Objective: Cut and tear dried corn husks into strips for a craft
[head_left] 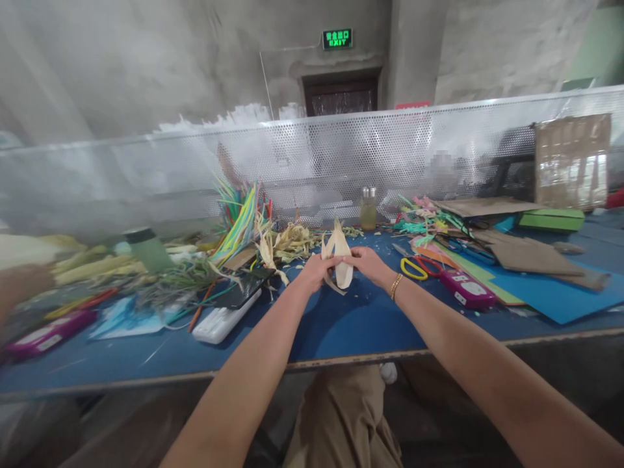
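Observation:
Both my hands meet over the middle of the blue table (341,325), holding a pale dried corn husk piece (338,250) upright between them. My left hand (316,270) pinches its left side with closed fingers. My right hand (368,262), with a gold bracelet at the wrist, grips its right side. The husk's pointed tips stick up above my fingers and a strip hangs below.
Loose husks (287,244) and coloured strips (238,221) lie left of my hands, with a white case (221,322) and a green bottle (149,250). Yellow and red scissors (419,266), a magenta box (465,289), coloured paper and cardboard (531,257) lie right. A perforated screen (312,162) stands behind.

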A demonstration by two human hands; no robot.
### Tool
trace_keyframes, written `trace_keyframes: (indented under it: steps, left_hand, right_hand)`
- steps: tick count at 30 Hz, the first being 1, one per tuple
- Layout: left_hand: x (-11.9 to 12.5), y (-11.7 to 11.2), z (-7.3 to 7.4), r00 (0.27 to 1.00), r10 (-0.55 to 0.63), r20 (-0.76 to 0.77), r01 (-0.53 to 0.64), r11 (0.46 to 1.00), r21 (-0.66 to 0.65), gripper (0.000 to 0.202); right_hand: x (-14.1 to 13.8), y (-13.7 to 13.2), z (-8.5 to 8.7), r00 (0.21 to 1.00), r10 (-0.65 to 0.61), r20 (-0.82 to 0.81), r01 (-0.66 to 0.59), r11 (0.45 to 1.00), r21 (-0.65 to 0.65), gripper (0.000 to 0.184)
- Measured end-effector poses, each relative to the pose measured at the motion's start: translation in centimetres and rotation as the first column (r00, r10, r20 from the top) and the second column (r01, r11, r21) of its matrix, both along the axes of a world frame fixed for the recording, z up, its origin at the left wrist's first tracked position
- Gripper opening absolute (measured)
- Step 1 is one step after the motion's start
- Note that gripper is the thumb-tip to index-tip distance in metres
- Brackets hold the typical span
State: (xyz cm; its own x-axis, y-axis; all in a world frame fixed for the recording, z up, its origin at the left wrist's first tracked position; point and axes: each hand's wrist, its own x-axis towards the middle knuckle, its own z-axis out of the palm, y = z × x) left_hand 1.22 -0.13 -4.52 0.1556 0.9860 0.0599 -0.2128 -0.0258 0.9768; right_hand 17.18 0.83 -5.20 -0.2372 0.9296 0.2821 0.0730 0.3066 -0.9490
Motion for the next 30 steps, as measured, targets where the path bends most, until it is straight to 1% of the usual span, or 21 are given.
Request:
trace_keyframes:
  steps: [4, 12, 20, 26, 30]
  left_hand:
    - [0.0, 0.1, -0.2, 1.0, -0.012, 0.003, 0.012, 1.0, 0.012, 0.034]
    - [-0.2, 0.6, -0.7, 0.998, -0.002, -0.057, 0.004, 0.999, 0.034, 0.034]
    - [-0.1, 0.8, -0.7, 0.998, -0.007, -0.064, 0.011, 0.999, 0.053, 0.032]
    - [0.1, 1.0, -0.9, 0.998, 0.018, -0.054, -0.015, 0.999, 0.045, 0.029]
    - [0.1, 1.1, -1.1, 0.998, 0.036, -0.041, -0.035, 0.999, 0.026, 0.03]
  right_hand:
    - [0.0, -0.2, 0.1, 1.0, -0.009, -0.004, 0.009, 1.0, 0.01, 0.021]
    - [0.0, -0.2, 0.2, 0.999, -0.028, 0.026, 0.027, 0.999, 0.028, 0.02]
    - [0.1, 0.0, 0.1, 0.999, -0.026, 0.027, 0.025, 0.999, 0.031, 0.022]
    - [0.2, 0.3, -0.1, 0.987, -0.134, 0.086, 0.125, 0.987, 0.102, 0.024]
    - [0.2, 0.0, 0.2, 0.979, -0.16, 0.129, 0.145, 0.982, 0.121, 0.025]
